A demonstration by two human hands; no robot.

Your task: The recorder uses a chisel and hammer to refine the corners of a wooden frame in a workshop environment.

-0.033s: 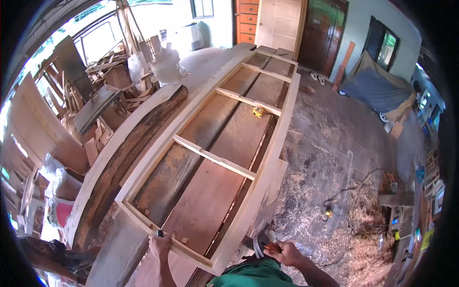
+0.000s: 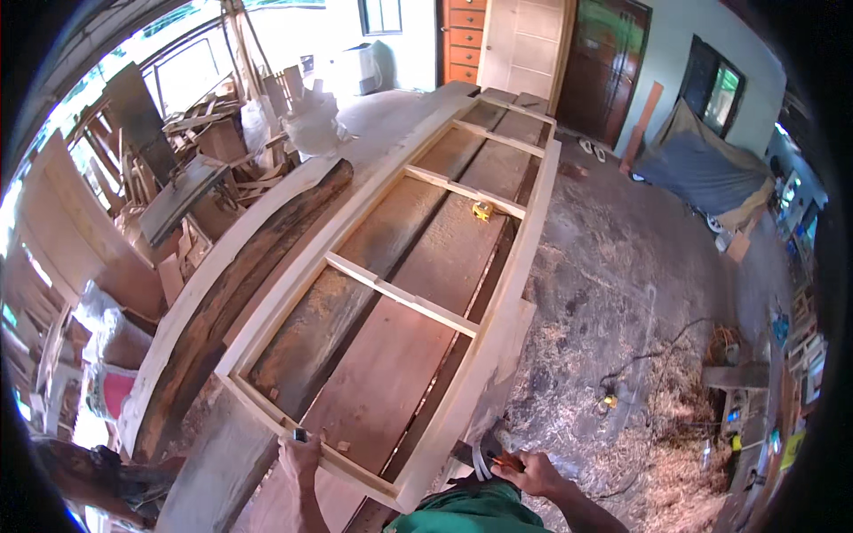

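Observation:
A long, pale wooden frame (image 2: 402, 304) with several crossbars lies over dark and reddish planks (image 2: 384, 384). At its near end rail, my left hand (image 2: 300, 457) is closed, and a small dark object with a pale end (image 2: 300, 435) shows at the top of the fist. The rest of that object is hidden. Close to my waist, on the right, my right hand (image 2: 533, 473) grips an orange-handled tool (image 2: 507, 462), whose working end I cannot make out. A pale strap (image 2: 481, 463) hangs beside it. Farther along the frame, a yellow tape measure (image 2: 482, 210) rests on the planks.
Left of the frame lies a curved, bark-edged slab (image 2: 253, 258), with piled wood scraps (image 2: 209, 133) beyond. Shavings (image 2: 640, 462), a cord (image 2: 635, 366) and a small yellow item (image 2: 609, 402) lie on the floor to the right. A draped cover (image 2: 702, 160) stands by the far wall.

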